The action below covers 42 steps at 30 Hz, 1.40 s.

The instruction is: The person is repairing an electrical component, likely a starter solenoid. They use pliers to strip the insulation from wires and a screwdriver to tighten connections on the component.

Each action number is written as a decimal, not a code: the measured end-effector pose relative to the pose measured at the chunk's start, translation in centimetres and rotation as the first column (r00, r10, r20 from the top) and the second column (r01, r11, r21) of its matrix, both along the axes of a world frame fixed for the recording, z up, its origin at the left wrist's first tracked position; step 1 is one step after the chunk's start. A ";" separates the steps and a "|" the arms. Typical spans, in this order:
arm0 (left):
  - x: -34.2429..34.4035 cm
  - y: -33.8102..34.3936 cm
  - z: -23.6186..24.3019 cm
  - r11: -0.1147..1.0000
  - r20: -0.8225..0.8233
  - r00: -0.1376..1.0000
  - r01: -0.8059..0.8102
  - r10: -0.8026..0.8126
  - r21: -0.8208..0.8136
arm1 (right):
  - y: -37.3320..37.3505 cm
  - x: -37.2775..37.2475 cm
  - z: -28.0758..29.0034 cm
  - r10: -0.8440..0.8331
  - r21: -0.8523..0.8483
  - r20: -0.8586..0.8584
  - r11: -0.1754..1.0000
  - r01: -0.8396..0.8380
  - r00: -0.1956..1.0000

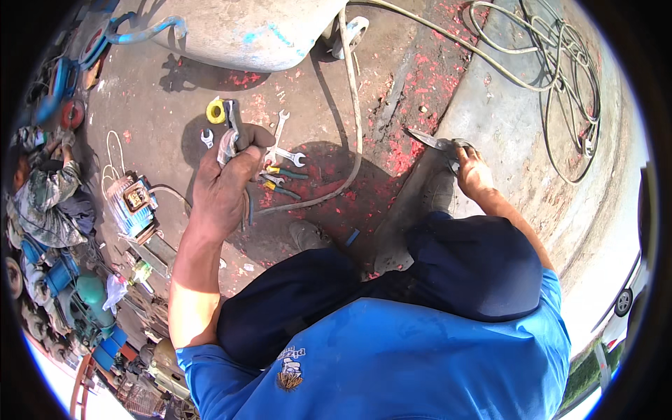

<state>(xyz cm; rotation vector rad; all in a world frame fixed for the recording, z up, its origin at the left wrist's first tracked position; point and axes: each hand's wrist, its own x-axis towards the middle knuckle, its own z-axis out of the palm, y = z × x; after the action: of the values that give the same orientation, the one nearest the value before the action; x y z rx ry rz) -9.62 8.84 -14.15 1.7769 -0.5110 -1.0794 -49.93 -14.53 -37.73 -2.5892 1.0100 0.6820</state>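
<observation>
Nearest, the person's knees (483,266) are bent, with one shoe (308,234) on the ground (294,91) and the hands held out past them. The left hand (227,175) is closed, thumb against bent fingers, gripping a dark piece (234,115) that sticks up beyond the fist; a greyish, crumpled-looking part shows lower down between the fingers, and what the piece is cannot be told. It looks light enough for a pinch grip, perhaps soft where it is grey, best held low by that part. The right hand (474,171) is closed over the handle end of a knife (423,138) at the left edge of the slab (511,161), the blade pointing left, out over the ground; whether the knife rests on the slab is unclear. It should be light and stiff, with a hard blade that may slip in dusty fingers, so the handle end is the place to hold. Beyond the left hand, on the ground, lie pliers (287,173), crossed wrenches (281,127) and a yellow roll (215,110). A cable (359,133) curves past them. To the left sits a blue motor (136,206), its top box open. Farther off are a pale tub (259,35), a coil (560,84) toward the slab's far end, and another person (52,192), bent low at the left.
</observation>
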 end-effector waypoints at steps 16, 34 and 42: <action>-1.4 -2.3 1.1 0.965 0.381 0.894 0.167 -0.234 0.201 | 1.9 19.3 17.0 -0.020 0.439 0.751 0.762 -0.477 0.660; -2.5 -1.0 0.1 0.915 0.660 0.635 0.310 -0.401 0.257 | 5.3 22.0 19.1 -0.098 0.587 0.663 0.683 -0.435 0.742; -2.0 -0.7 1.2 0.833 0.236 0.811 0.459 -0.535 0.309 | 3.6 19.4 17.5 -0.149 0.666 0.689 0.516 -0.539 0.709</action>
<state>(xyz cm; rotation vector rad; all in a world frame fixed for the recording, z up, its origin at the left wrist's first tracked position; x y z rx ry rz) -11.63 8.17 -12.94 2.1060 -1.1430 -1.2569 -30.49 -10.89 -20.27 -1.7641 0.0088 0.1077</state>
